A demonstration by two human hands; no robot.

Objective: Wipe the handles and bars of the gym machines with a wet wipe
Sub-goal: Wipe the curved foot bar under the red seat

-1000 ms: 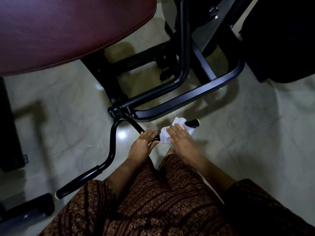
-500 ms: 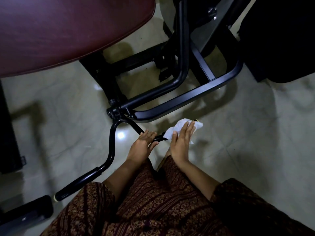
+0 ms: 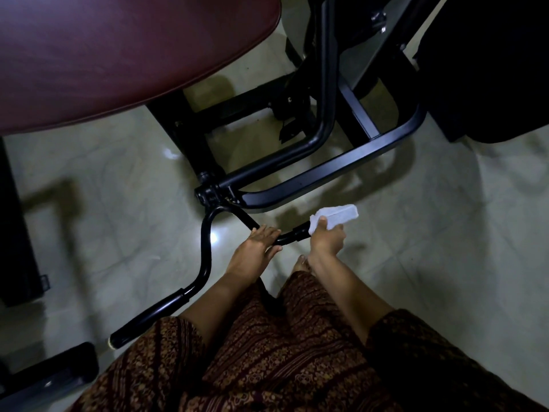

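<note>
Right hand [image 3: 326, 240]: I see fingers curled round the wipe [image 3: 335, 217] at the bar [image 3: 205, 248] end.
Left hand [image 3: 255, 248]: fingers wrapped on bar.
Room: floor [image 3: 430, 248] right of wipe.

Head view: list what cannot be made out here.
- Handlebar, right grip: head view, wrapped in the wet wipe under the right hand.
- Handlebar's middle stretch: head view, covered by the left hand holding it.
- Maroon seat pad: head view, cut off by top and left edges.
- Black shape upper right: head view, too dark.
</note>
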